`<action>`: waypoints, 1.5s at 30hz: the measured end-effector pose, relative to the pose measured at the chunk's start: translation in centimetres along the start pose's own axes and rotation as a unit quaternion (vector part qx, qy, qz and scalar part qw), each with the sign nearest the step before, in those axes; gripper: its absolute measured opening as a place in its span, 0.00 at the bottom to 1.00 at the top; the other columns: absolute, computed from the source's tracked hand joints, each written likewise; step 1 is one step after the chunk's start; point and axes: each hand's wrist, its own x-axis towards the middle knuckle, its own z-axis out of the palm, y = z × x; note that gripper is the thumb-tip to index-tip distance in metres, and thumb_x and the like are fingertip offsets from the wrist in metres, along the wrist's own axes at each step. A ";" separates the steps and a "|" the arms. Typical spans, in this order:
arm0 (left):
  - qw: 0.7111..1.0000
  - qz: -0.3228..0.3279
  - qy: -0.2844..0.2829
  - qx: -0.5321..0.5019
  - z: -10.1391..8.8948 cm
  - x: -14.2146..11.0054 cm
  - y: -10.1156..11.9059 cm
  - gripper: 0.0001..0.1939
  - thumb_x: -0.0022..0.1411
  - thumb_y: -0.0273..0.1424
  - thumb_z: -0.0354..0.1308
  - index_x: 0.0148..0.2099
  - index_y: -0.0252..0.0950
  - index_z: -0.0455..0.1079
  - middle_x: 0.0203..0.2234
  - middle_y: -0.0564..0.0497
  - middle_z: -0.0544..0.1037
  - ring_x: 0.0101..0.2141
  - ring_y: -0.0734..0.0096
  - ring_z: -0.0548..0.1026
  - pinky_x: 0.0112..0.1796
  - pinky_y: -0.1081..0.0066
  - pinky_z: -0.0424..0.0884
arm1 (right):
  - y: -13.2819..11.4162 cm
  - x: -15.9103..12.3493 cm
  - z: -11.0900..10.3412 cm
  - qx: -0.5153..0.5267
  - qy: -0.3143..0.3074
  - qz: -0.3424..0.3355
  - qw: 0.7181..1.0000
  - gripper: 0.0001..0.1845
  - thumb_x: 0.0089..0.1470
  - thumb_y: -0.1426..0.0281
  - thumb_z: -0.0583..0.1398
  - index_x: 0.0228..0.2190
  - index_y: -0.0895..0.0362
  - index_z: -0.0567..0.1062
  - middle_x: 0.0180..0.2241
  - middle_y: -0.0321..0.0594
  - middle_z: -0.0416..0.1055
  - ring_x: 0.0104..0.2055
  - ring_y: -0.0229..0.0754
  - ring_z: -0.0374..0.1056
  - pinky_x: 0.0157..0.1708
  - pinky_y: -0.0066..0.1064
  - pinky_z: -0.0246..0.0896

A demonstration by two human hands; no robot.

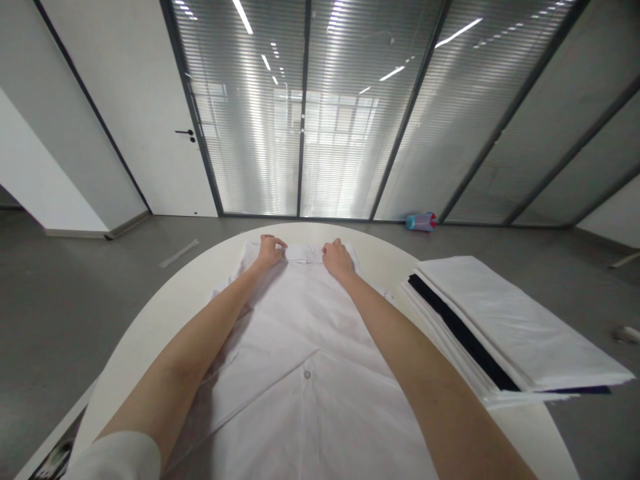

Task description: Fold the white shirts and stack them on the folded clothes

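On the round white table (170, 327), the left hand (270, 252) and the right hand (339, 260) rest apart at the collar (300, 253) of a white shirt (300, 400), not clearly clamped, and uneven pulling could wrinkle the cloth beside the folded white stack (515, 320).

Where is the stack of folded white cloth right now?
In the head view, the stack of folded white cloth lies at the right edge of the curved white table, to the right of the white buttoned garment and the person's right arm.
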 end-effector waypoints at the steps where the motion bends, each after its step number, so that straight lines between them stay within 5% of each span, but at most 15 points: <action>1: 1.000 0.010 0.005 0.017 0.0 -0.1 0.1 0.12 0.38 0.16 0.59 0.25 0.35 0.77 0.25 0.45 0.72 0.50 0.47 0.68 0.56 0.52 0.62 | -0.1 -0.1 0.1 -0.011 0.009 -0.011 1.000 0.19 0.62 0.75 0.51 0.48 0.54 0.77 0.54 0.52 0.65 0.53 0.51 0.65 0.51 0.40 0.62; 4: 0.997 0.036 0.035 0.060 0.3 -0.8 0.4 0.10 0.45 0.18 0.61 0.31 0.35 0.79 0.41 0.39 0.75 0.59 0.43 0.61 0.60 0.48 0.54 | -0.3 -0.5 0.4 -0.034 0.047 -0.046 0.997 0.20 0.62 0.75 0.51 0.50 0.55 0.77 0.58 0.51 0.65 0.60 0.53 0.59 0.57 0.43 0.56; 7: 0.980 0.128 0.015 0.152 1.0 -1.7 0.9 0.12 0.57 0.23 0.58 0.42 0.36 0.78 0.56 0.38 0.69 0.63 0.42 0.57 0.62 0.44 0.50 | -0.9 -0.7 0.8 -0.046 0.080 -0.088 0.992 0.23 0.64 0.72 0.50 0.56 0.56 0.73 0.64 0.48 0.60 0.68 0.52 0.48 0.64 0.45 0.44; 12: 0.947 0.208 -0.100 0.225 2.5 -2.9 1.8 0.18 0.64 0.25 0.52 0.55 0.37 0.74 0.57 0.41 0.73 0.63 0.55 0.63 0.63 0.57 0.56 | -2.2 -0.2 2.1 -0.022 -0.033 -0.141 0.989 0.32 0.69 0.57 0.42 0.68 0.57 0.55 0.71 0.48 0.46 0.72 0.56 0.40 0.67 0.55 0.35; 15: 0.938 0.185 -0.132 0.261 2.7 -3.5 1.6 0.22 0.64 0.26 0.53 0.59 0.38 0.72 0.60 0.40 0.71 0.63 0.52 0.63 0.63 0.54 0.56 | -2.6 0.2 2.8 -0.019 -0.106 -0.134 0.985 0.38 0.68 0.51 0.39 0.70 0.59 0.49 0.72 0.48 0.41 0.72 0.56 0.38 0.67 0.58 0.30; 20: 0.922 0.098 -0.127 0.353 2.2 -4.3 1.7 0.31 0.68 0.39 0.50 0.68 0.29 0.60 0.66 0.29 0.58 0.67 0.38 0.52 0.62 0.37 0.46 | -2.4 0.8 3.1 -0.017 -0.140 -0.122 0.982 0.46 0.64 0.43 0.35 0.71 0.59 0.44 0.72 0.47 0.35 0.73 0.52 0.32 0.68 0.54 0.25; 25: 0.866 0.000 -0.149 0.477 1.6 -4.5 3.2 0.41 0.68 0.54 0.41 0.72 0.31 0.50 0.70 0.31 0.49 0.69 0.43 0.48 0.64 0.42 0.44 | -0.1 1.5 2.5 -0.026 -0.142 -0.068 0.987 0.49 0.62 0.40 0.35 0.70 0.62 0.45 0.72 0.48 0.33 0.74 0.50 0.29 0.68 0.53 0.20; 33: 0.868 -0.014 -0.153 0.472 1.6 -4.7 3.7 0.41 0.68 0.54 0.41 0.72 0.31 0.50 0.70 0.33 0.48 0.69 0.44 0.47 0.64 0.42 0.44 | 2.1 1.5 2.9 -0.027 -0.099 -0.047 0.994 0.46 0.66 0.45 0.36 0.69 0.66 0.46 0.72 0.52 0.38 0.73 0.49 0.34 0.69 0.51 0.25; 39: 0.898 0.104 -0.085 0.418 0.1 -6.0 5.1 0.30 0.72 0.45 0.43 0.69 0.37 0.60 0.70 0.42 0.54 0.69 0.47 0.50 0.65 0.46 0.50 | 3.1 0.8 0.1 -0.018 -0.074 -0.101 0.992 0.41 0.68 0.48 0.38 0.70 0.63 0.48 0.72 0.50 0.38 0.74 0.54 0.31 0.69 0.51 0.29; 42: 0.893 0.187 -0.128 0.388 -1.4 -7.3 6.3 0.28 0.73 0.43 0.42 0.67 0.35 0.64 0.67 0.42 0.60 0.68 0.50 0.53 0.65 0.49 0.52 | 3.2 -0.6 -2.6 -0.012 -0.070 -0.133 0.989 0.39 0.68 0.49 0.38 0.70 0.59 0.47 0.72 0.49 0.36 0.74 0.53 0.31 0.69 0.51 0.29; 45: 0.873 0.258 -0.192 0.366 -3.1 -9.5 7.3 0.27 0.74 0.43 0.41 0.66 0.35 0.65 0.65 0.41 0.64 0.66 0.51 0.58 0.64 0.49 0.55 | 2.8 -3.0 -4.3 -0.003 -0.128 -0.149 0.981 0.37 0.69 0.50 0.39 0.69 0.58 0.51 0.72 0.50 0.37 0.73 0.55 0.34 0.69 0.52 0.33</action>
